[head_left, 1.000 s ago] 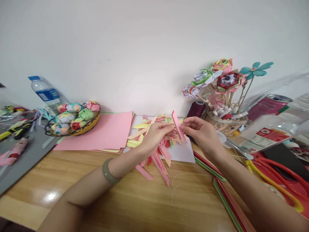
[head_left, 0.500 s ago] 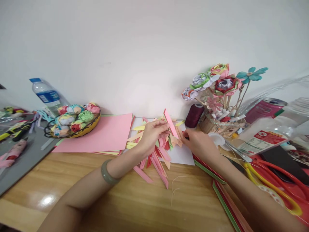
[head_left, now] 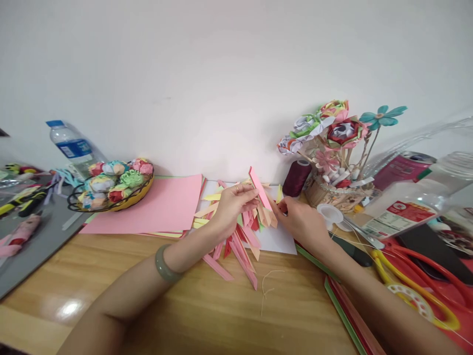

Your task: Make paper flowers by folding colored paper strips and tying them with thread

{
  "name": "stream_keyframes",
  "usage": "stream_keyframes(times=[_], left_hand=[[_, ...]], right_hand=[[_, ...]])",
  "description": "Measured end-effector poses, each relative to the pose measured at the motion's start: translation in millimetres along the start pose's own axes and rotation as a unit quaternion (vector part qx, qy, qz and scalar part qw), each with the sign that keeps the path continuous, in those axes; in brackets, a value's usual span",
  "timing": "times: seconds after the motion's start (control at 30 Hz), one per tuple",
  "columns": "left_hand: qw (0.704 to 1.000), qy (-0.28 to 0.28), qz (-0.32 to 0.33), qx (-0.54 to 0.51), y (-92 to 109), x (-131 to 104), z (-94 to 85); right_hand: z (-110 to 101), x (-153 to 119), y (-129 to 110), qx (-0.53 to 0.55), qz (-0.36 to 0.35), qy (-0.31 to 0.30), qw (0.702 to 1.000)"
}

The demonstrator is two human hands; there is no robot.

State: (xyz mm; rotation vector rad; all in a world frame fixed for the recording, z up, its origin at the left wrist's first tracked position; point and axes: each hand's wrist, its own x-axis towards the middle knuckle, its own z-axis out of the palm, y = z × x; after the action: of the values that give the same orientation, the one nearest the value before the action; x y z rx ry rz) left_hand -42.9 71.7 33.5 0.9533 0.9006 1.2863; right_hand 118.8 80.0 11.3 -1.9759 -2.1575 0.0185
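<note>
The left hand (head_left: 231,207) is raised a little over the counter (head_left: 207,315), its fingers (head_left: 247,196) pinched on a folded pink paper strip (head_left: 259,189) that slants up and to the left. The right hand (head_left: 301,222) lies lower and just to the right, its fingers (head_left: 281,204) curled at the right edge of the heap of paper strips (head_left: 240,236); whether they grip one cannot be told. The heap, pink, yellow, red and green, fans out beneath both hands, partly on a white sheet (head_left: 275,236) and partly on the bare wood, so the held strip stands directly above it. A grey-green bangle (head_left: 164,264) sits on the left wrist.

To the left of the heap lies a stack of pink paper sheets (head_left: 166,204), and beyond it, further left, a wire basket (head_left: 111,190) filled with folded paper flowers. A water bottle (head_left: 70,145) stands behind the basket by the wall. A grey board (head_left: 33,246) covers the far left edge of the counter.

To the right and far side of the hands stands a maroon thread spool (head_left: 296,177), close to a bunch of paper roses (head_left: 328,130) on sticks set in a small glass holder. A pale thread (head_left: 268,286) curls on the wood near the heap. Long red and green paper strips (head_left: 347,310) lie under the right forearm. Further right are a clear plastic bottle (head_left: 406,207) lying on its side and a red and yellow plastic thing (head_left: 424,291), crowding the right edge of the counter.
</note>
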Motion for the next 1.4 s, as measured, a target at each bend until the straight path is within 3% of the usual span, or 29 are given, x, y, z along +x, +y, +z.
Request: stream_keyframes(times=[0.27,0.63,0.83,1.4], left_hand=[[1.000,-0.001,-0.004,-0.001,-0.3,-0.3,-1.3],[1.000,-0.002,-0.010,-0.004,-3.7,1.8,-3.1],[1.000,0.002,-0.021,-0.014,-3.5,2.8,-4.0],[0.999,0.021,-0.031,-0.023,-1.5,2.5,-3.2]], right_hand=[[-9.8,-5.2,-3.6,0.009,-0.010,0.048,0.999],[-8.4,2.5,2.6,0.136,-0.069,-0.001,0.988],[-5.0,5.3,6.0,0.166,-0.059,-0.016,0.984],[11.1,-1.3,-4.9,0.047,-0.055,-0.016,0.997]])
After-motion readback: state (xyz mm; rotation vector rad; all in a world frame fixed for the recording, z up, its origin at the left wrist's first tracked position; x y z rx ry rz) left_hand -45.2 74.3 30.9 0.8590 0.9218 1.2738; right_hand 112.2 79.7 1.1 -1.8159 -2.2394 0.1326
